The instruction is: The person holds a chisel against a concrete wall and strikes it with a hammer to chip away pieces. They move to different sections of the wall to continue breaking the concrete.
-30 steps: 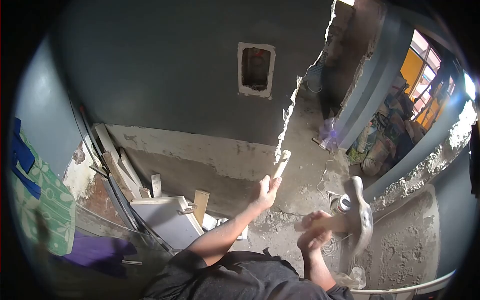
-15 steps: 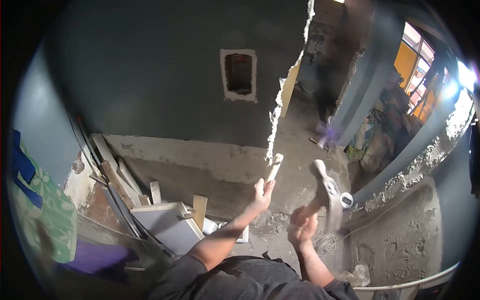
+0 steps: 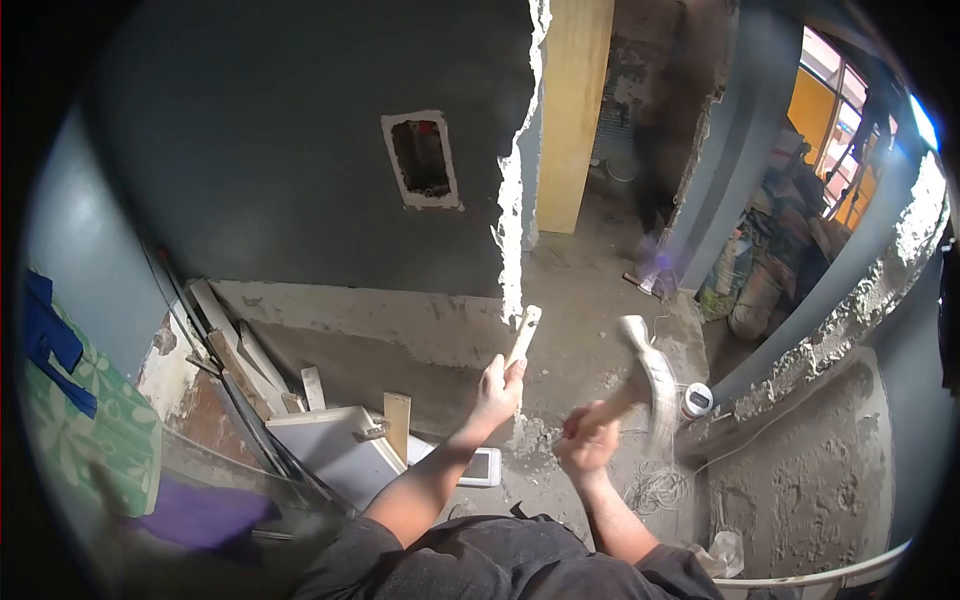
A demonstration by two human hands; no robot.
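Note:
My left hand (image 3: 495,390) is wrapped round a short pale stick (image 3: 522,337), which points up and away beside the lower end of the broken white wall edge (image 3: 511,235). Its upper end has a small dark spot; the lower end is hidden in my fist. In my right hand (image 3: 588,440) is a hammer (image 3: 655,375), gripped by its wooden handle. The hammer head is to the right of the stick, apart from it, and slightly blurred.
A dark wall (image 3: 280,150) with a rectangular cut-out (image 3: 421,158) is ahead. Boards and a white panel (image 3: 330,450) lean at the left. On the floor are a coiled cord (image 3: 655,487) and a round white-topped object (image 3: 697,401). A yellowish panel (image 3: 573,120) stands beyond the wall edge.
The view has turned right, so the wall edge sits further left and more of the yellowish panel shows. Both hands keep their holds; stick and hammer remain apart.

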